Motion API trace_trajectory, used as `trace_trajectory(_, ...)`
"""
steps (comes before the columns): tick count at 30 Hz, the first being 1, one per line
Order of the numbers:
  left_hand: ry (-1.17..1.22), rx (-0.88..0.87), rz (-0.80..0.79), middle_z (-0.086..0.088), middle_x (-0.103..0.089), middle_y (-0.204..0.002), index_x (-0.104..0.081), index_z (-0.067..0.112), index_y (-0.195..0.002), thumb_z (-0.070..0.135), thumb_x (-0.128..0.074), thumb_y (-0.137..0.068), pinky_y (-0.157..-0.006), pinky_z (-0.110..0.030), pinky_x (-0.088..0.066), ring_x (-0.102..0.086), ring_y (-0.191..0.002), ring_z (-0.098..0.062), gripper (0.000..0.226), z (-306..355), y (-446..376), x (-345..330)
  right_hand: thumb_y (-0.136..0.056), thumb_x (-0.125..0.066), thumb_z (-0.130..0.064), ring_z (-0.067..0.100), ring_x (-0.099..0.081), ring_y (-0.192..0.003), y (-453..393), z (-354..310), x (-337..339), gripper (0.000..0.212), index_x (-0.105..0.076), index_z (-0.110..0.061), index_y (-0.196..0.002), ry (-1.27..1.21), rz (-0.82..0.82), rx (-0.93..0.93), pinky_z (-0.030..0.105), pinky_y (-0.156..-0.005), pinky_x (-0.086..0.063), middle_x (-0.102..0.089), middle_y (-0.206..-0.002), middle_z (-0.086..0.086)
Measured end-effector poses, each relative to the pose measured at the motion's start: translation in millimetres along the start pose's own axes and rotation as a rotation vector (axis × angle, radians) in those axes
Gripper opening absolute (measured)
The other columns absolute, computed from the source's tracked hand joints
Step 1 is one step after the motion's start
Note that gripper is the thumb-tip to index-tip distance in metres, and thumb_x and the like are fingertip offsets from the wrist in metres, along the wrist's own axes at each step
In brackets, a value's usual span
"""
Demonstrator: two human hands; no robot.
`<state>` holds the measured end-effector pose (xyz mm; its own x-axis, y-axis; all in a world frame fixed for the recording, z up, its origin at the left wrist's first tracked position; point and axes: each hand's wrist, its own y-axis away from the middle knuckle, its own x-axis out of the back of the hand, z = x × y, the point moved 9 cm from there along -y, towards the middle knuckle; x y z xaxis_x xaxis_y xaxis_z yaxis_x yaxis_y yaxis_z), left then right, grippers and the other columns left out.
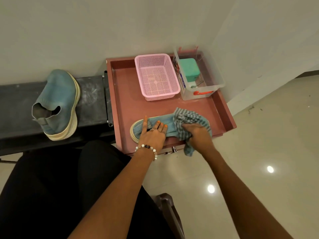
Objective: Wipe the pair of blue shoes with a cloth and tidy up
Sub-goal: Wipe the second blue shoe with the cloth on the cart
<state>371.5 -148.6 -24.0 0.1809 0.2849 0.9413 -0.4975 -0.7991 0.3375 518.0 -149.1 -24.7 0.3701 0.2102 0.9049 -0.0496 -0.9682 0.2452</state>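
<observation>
Left hand [151, 133] presses flat, fingers straight, on blue shoe [155, 125] in red tray [222, 107], right hand [198, 133] grip closed round checked cloth [188, 120] on the shoe's toe.

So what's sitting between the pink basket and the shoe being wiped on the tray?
Nothing: the head view shows only bare tray floor between the pink basket and the shoe.

Both bare forearms reach up from the bottom of the frame toward its centre. The left hand [152, 134], beaded bracelet at the wrist, lies flat with fingers spread. The right hand [198, 135] is curled, gripping the crumpled blue-and-white checked cloth [188, 120]
</observation>
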Motion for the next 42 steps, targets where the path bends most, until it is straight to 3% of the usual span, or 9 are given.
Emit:
trace_trajectory(6,0.009,0.025,0.002,-0.001,-0.017,-0.159,-0.013,0.012,-0.151,0.010,-0.018,-0.102,-0.105,-0.059,0.020,-0.008,-0.147,-0.014,0.049,-1,-3,-4,-0.083,-0.055,-0.004,0.031,-0.061,-0.093,1,-31,-9,0.020,-0.062,-0.003,-0.102,0.081,0.136,-0.216,0.036,-0.076,-0.049,-0.066,-0.098,0.016)
trace_trajectory(12,-0.002,0.009,-0.002,-0.001,-0.014,-0.160,-0.011,0.012,-0.152,0.009,-0.016,-0.102,-0.105,-0.058,0.021,-0.007,-0.147,-0.012,0.050,-2,-1,-4,-0.065,-0.062,0.012,0.028,-0.060,-0.109,12,-13,3,0.059,-0.064,-0.010,-0.121,-0.010,0.012,0.022,0.029,-0.097,-0.042,-0.065,-0.119,0.014)
trace_trajectory(16,-0.005,0.011,0.004,-0.002,-0.013,-0.160,-0.010,0.013,-0.152,0.009,-0.015,-0.101,-0.105,-0.058,0.021,-0.008,-0.147,-0.012,0.051,-2,-2,-7,-0.076,-0.064,0.002,0.032,-0.062,-0.092,13,11,14,0.028,-0.068,-0.002,-0.104,0.329,0.072,-0.054,0.035,-0.086,-0.046,-0.069,-0.097,0.019)
trace_trajectory(19,-0.004,0.011,-0.014,-0.002,-0.012,-0.160,-0.008,0.013,-0.152,0.008,-0.014,-0.102,-0.107,-0.058,0.019,-0.007,-0.147,-0.013,0.051,-1,-3,-9,-0.079,-0.057,0.007,0.036,-0.060,-0.090,12,-29,-9,0.018,-0.065,0.008,-0.096,0.184,0.148,-0.140,0.040,-0.077,-0.050,-0.066,-0.092,0.024)
trace_trajectory(25,-0.014,-0.024,-0.037,-0.001,-0.005,-0.161,-0.003,0.014,-0.153,0.006,-0.015,-0.100,-0.111,-0.055,0.015,-0.004,-0.147,-0.012,0.055,-3,-1,-10,-0.058,-0.066,0.013,0.032,-0.058,-0.109,18,2,1,0.067,-0.063,-0.009,-0.121,0.057,0.021,0.085,0.035,-0.093,-0.048,-0.064,-0.117,0.016)
trace_trajectory(29,-0.013,-0.034,-0.044,-0.003,0.000,-0.161,0.001,0.014,-0.153,0.004,-0.015,-0.099,-0.113,-0.054,0.013,-0.002,-0.148,-0.012,0.056,-3,-2,-12,-0.081,-0.060,0.000,0.030,-0.058,-0.101,15,12,7,0.029,-0.065,-0.004,-0.109,0.273,0.111,-0.040,0.034,-0.086,-0.047,-0.066,-0.105,0.016)
trace_trajectory(36,-0.031,-0.063,-0.073,-0.006,0.001,-0.160,-0.006,0.011,-0.153,0.013,-0.022,-0.101,-0.113,-0.054,0.014,0.001,-0.148,-0.016,0.054,-1,-1,-14,-0.068,-0.048,0.017,0.026,-0.061,-0.106,21,-57,-2,0.053,-0.068,-0.004,-0.112,-0.274,0.061,0.137,0.020,-0.094,-0.041,-0.067,-0.115,0.013)
trace_trajectory(39,-0.040,-0.060,-0.052,-0.006,0.006,-0.160,0.004,0.010,-0.152,0.009,-0.017,-0.101,-0.111,-0.053,0.017,0.001,-0.148,-0.016,0.056,-3,0,-16,-0.070,-0.039,0.017,0.027,-0.065,-0.091,18,3,24,0.051,-0.074,-0.008,-0.098,-0.445,0.089,-0.114,0.031,-0.080,-0.054,-0.071,-0.101,0.014)
trace_trajectory(42,-0.048,-0.066,-0.047,-0.007,0.003,-0.160,0.003,0.008,-0.152,0.006,-0.019,-0.100,-0.112,-0.055,0.012,-0.004,-0.148,-0.018,0.056,-2,-1,-15,-0.076,-0.041,0.007,0.032,-0.067,-0.083,41,77,58,0.034,-0.070,-0.008,-0.084,-0.835,0.432,-0.613,0.038,-0.070,-0.057,-0.070,-0.088,0.014)
